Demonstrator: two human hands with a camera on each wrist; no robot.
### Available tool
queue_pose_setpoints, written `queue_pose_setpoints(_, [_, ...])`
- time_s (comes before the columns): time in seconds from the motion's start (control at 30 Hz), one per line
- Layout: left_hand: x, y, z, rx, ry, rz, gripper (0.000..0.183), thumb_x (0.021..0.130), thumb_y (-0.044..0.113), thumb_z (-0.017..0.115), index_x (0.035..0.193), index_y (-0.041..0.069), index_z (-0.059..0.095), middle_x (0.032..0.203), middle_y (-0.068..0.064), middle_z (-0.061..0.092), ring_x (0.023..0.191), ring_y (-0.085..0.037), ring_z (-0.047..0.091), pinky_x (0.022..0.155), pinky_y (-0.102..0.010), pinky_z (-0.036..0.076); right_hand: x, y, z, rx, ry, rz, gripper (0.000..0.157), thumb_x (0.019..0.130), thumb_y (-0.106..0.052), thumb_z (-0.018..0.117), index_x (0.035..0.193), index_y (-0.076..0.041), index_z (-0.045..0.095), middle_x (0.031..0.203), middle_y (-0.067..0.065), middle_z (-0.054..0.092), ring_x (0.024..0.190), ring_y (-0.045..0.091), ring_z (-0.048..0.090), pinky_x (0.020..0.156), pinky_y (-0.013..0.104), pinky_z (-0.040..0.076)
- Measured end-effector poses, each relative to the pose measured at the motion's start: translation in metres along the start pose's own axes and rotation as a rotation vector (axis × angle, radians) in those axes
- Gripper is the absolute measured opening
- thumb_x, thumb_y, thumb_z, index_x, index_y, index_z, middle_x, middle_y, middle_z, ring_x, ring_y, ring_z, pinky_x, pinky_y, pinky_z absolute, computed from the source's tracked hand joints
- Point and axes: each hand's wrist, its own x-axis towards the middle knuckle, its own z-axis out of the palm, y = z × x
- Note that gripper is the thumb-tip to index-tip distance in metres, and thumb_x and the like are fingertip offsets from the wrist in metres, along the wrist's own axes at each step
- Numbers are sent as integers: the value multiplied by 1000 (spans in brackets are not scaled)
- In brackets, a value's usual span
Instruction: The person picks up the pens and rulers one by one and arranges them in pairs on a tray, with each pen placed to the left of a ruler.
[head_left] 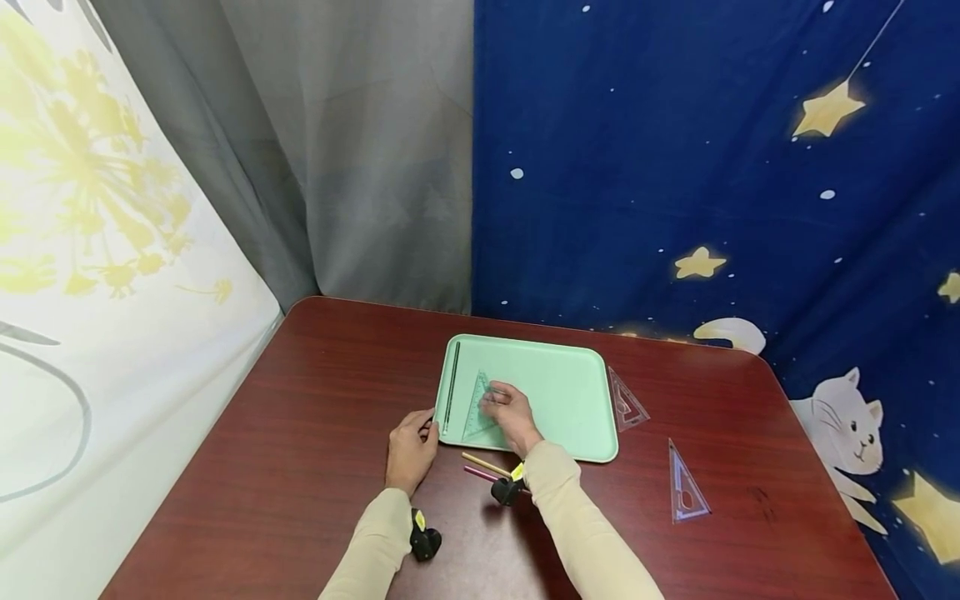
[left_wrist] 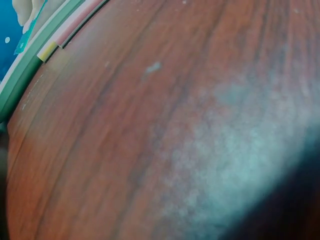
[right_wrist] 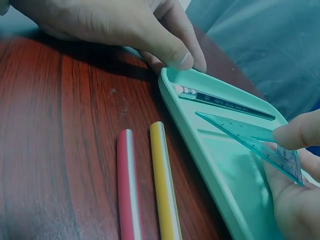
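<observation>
My right hand [head_left: 512, 412] pinches a clear green set square [right_wrist: 250, 137] between thumb and fingers, over the mint-green tray [head_left: 555, 383]. In the right wrist view the set square is tilted above the tray floor. At the tray's near left corner my left hand [head_left: 411, 450] holds the rim, thumb at the edge and fingers around the outside. Along the tray's left side lies a dark pencil [right_wrist: 225, 102] with a pale eraser end. The left wrist view shows mostly table, with the tray rim [left_wrist: 20, 85] at its upper left.
A yellow stick [right_wrist: 165, 180] and a red one [right_wrist: 129, 185] lie on the dark red table [head_left: 300, 417] before the tray. Right of the tray lies one clear set square [head_left: 627, 402], and farther right a second, purplish set square [head_left: 686, 490]. Curtains [head_left: 390, 167] stand behind the table.
</observation>
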Motion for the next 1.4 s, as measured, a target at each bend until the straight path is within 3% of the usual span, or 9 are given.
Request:
queue_pose_setpoints(0.3, [-1,2,-1,9,4,-1,27,85,0,64,111,-4,69,101,-14,69,79,-19,67,66,-25,57,3,1,7,9,-3,7,50,85,7,60,134,7,48,110,19,61,95,15,61,82,25,53])
queue_pose_setpoints(0.53, [-1,4,-1,9,9,-7,26,85,0,64,111,-4,69,101,-14,69,79,-19,67,65,-26,57,3,2,13,-2,-21,-13,50,84,10,58,133,9,47,116,25,58,103,24,62,82,25,53])
queue_pose_setpoints(0.73, [-1,3,0,15,16,2,26,84,-1,64,109,-4,70,100,-14,69,78,-19,67,65,-25,57,3,2,20,0,-16,-17,54,80,15,56,132,11,47,117,26,57,100,21,63,78,22,53])
queue_pose_setpoints(1.0, [1,2,-1,11,23,2,25,84,-1,64,108,-4,70,99,-13,69,77,-19,67,65,-25,57,-1,0,27,-16,-46,-1,59,82,14,54,139,8,40,122,24,48,120,36,52,83,25,50])
queue_pose_setpoints(1.23, [0,3,-2,8,12,-13,26,84,-1,63,109,-4,70,99,-12,69,78,-18,67,65,-24,56,-4,0,31,-65,-43,3,63,82,12,53,142,6,37,127,23,47,123,35,49,80,28,46])
queue_pose_setpoints(1.4, [0,3,-2,3,11,-16,25,84,-1,63,109,-4,70,100,-13,69,78,-18,67,65,-24,56,-8,-2,31,-108,-29,-5,63,81,10,54,141,5,39,132,23,48,126,35,47,88,34,49])
